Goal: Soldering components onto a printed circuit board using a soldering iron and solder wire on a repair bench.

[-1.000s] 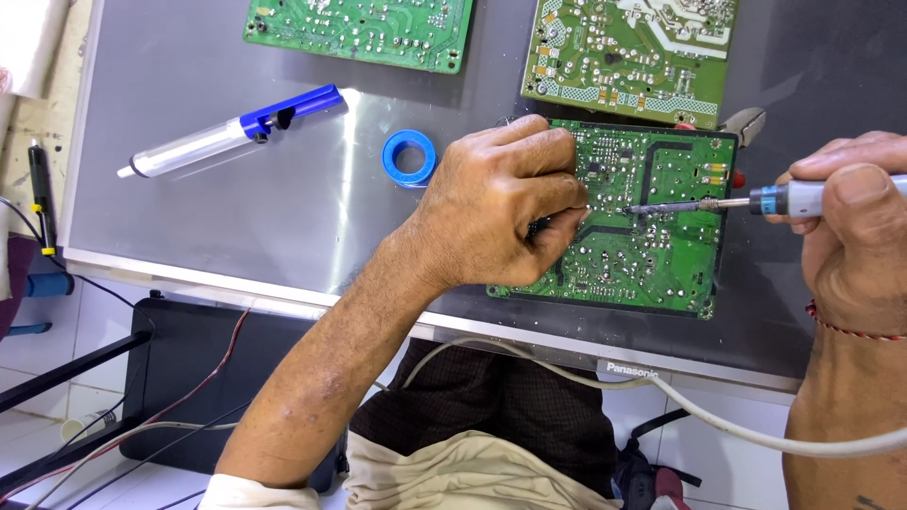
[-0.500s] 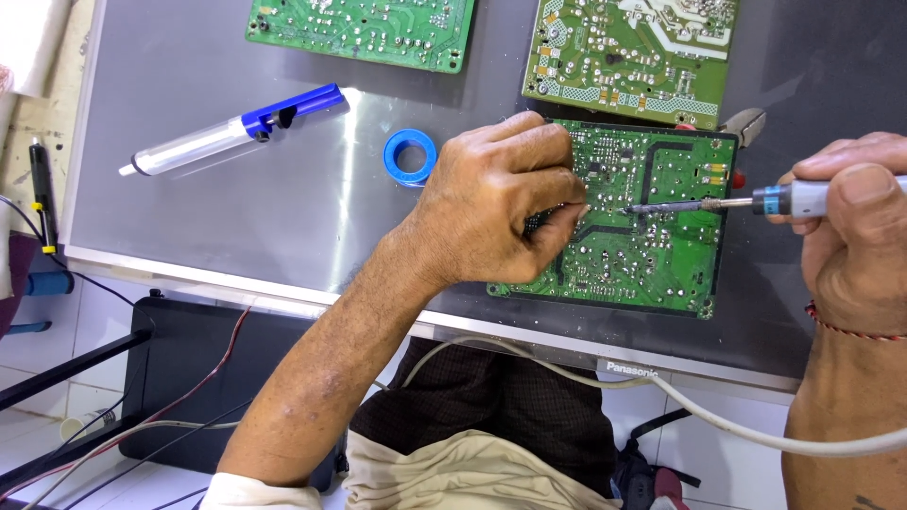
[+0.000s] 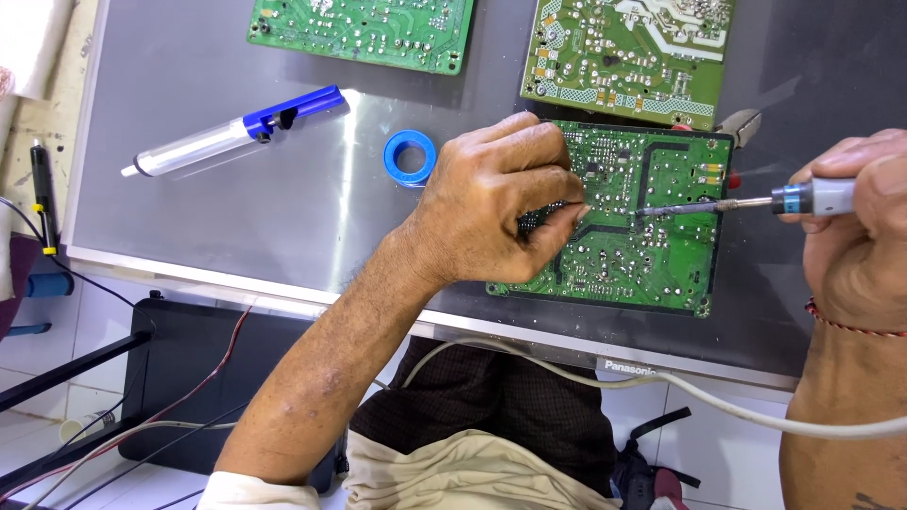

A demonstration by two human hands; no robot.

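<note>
Head view, left hand (image 3: 496, 203) curled, pinching circuit board (image 3: 642, 241), right hand (image 3: 855, 231) fisted around soldering iron (image 3: 746, 201)

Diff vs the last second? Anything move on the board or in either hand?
No visible change. The left hand still presses on the green circuit board, and the right hand still holds the soldering iron with its tip on the board. The desoldering pump, blue tape roll and the two other boards lie where they were.

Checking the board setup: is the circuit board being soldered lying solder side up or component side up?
Solder side up: the circuit board shows traces and solder joints.
</note>
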